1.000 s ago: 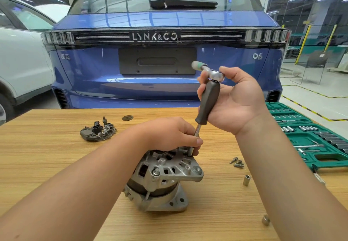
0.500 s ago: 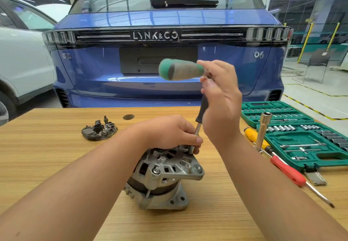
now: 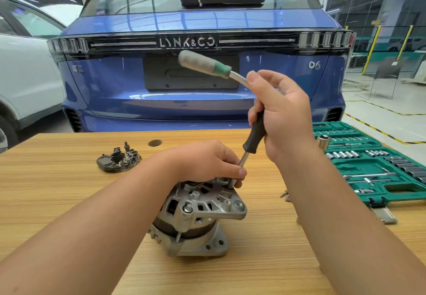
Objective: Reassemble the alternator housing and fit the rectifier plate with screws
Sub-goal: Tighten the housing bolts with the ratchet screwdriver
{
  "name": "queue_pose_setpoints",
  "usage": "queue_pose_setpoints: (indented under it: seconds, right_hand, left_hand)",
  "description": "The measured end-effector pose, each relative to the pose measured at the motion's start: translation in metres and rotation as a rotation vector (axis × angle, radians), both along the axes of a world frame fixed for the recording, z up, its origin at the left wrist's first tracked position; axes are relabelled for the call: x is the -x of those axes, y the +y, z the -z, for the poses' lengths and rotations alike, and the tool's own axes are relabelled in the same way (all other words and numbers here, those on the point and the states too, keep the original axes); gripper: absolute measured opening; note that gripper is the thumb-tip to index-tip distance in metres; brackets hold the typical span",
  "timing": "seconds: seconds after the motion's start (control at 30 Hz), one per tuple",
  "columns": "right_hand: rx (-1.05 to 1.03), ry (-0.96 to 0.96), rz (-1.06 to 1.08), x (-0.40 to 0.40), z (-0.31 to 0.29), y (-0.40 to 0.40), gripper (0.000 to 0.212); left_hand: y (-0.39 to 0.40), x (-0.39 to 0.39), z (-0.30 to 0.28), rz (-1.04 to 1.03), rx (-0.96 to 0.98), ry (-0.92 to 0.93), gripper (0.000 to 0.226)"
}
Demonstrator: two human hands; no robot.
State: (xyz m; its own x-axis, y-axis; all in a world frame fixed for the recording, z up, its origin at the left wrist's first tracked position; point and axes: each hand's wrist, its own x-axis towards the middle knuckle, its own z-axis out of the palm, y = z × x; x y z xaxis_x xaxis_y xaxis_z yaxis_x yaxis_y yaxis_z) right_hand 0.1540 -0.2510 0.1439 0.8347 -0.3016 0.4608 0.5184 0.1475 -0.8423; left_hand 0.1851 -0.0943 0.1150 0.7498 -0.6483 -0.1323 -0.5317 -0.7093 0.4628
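1. The alternator [image 3: 196, 216] stands on end on the wooden table [image 3: 57, 191]. It looks heavy, rigid cast metal, best steadied from on top.
2. The right hand [image 3: 283, 119], above the alternator, curls round the ratchet [image 3: 205, 64] and the extension's black handle [image 3: 255, 133].
3. The left hand [image 3: 207, 161] rests on the alternator's top, fingertips pinching the shaft [image 3: 241, 164] near the bolt.
4. The rectifier plate [image 3: 118, 162] lies well left of the alternator; it looks light and delicate.

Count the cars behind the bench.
2. A blue car sits straight ahead beyond the table; a white car is partly in view at far left. Others may be out of frame.
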Motion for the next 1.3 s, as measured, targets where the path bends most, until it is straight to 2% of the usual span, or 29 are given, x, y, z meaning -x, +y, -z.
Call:
queue_pose_setpoints:
  seconds: [0.03, 0.1, 0.2, 0.27, 0.37, 0.43, 0.5, 0.6, 0.67, 0.73, 0.8, 0.97, 1.07, 1.17, 1.23, 1.3]
  right_hand:
    - [-0.057, 0.062, -0.013, 0.000, -0.003, -0.001, 0.028]
    - [-0.253, 0.202, -0.173, 0.003, -0.008, -0.002, 0.019]
    - [-0.537, 0.340, -0.475, 0.010, -0.013, -0.002, 0.038]
    - [-0.620, 0.367, -0.489, 0.014, -0.014, -0.002, 0.036]
    - [-0.680, 0.395, -0.413, 0.015, -0.018, -0.003, 0.015]
    - [-0.655, 0.334, -0.341, 0.014, -0.016, 0.000, 0.015]
    - [-0.497, 0.121, -0.111, 0.011, -0.009, 0.011, 0.017]
    - [0.140, -0.335, 0.318, 0.011, 0.012, 0.026, 0.020]
    - [0.399, -0.487, 0.366, 0.005, 0.022, 0.024, 0.022]
    - [0.377, -0.456, 0.236, 0.003, 0.022, 0.020, 0.027]
    - [0.267, -0.394, 0.138, 0.003, 0.020, 0.017, 0.030]
    - [0.097, -0.224, 0.079, -0.001, 0.010, 0.010, 0.023]
    - [0.059, -0.113, -0.032, -0.004, 0.007, 0.005, 0.033]
    - [0.050, -0.047, -0.013, -0.001, 0.004, 0.002, 0.036]
    - [0.010, 0.028, 0.014, 0.000, -0.001, -0.001, 0.027]
    - [-0.156, 0.167, -0.127, 0.003, -0.008, -0.005, 0.014]
  left_hand:
    - [0.000, 0.000, 0.000, 0.000, -0.001, -0.003, 0.027]
    - [0.000, 0.000, 0.000, -0.004, 0.006, -0.009, 0.027]
    - [0.001, 0.000, 0.000, -0.015, 0.009, -0.017, 0.026]
    - [0.001, 0.001, 0.001, -0.016, 0.015, -0.016, 0.026]
    - [0.001, 0.002, 0.000, -0.018, 0.001, -0.022, 0.027]
    - [0.001, 0.001, 0.000, -0.016, 0.002, -0.018, 0.027]
    - [0.001, 0.001, 0.001, -0.021, 0.002, -0.018, 0.027]
    - [0.001, 0.001, 0.001, -0.023, -0.001, -0.021, 0.028]
    - [0.001, 0.002, 0.001, -0.014, -0.009, -0.021, 0.028]
    - [0.002, 0.002, 0.000, -0.016, -0.001, -0.012, 0.029]
    - [0.001, 0.002, 0.000, -0.026, 0.002, -0.008, 0.029]
    - [-0.001, 0.000, 0.001, -0.030, 0.017, 0.005, 0.031]
    - [-0.001, 0.001, 0.000, -0.022, 0.019, 0.010, 0.029]
    - [-0.001, 0.002, -0.001, -0.026, -0.004, 0.004, 0.028]
    - [-0.001, 0.002, -0.001, -0.017, -0.034, -0.019, 0.028]
    - [-0.001, 0.002, -0.001, -0.006, -0.040, -0.028, 0.027]
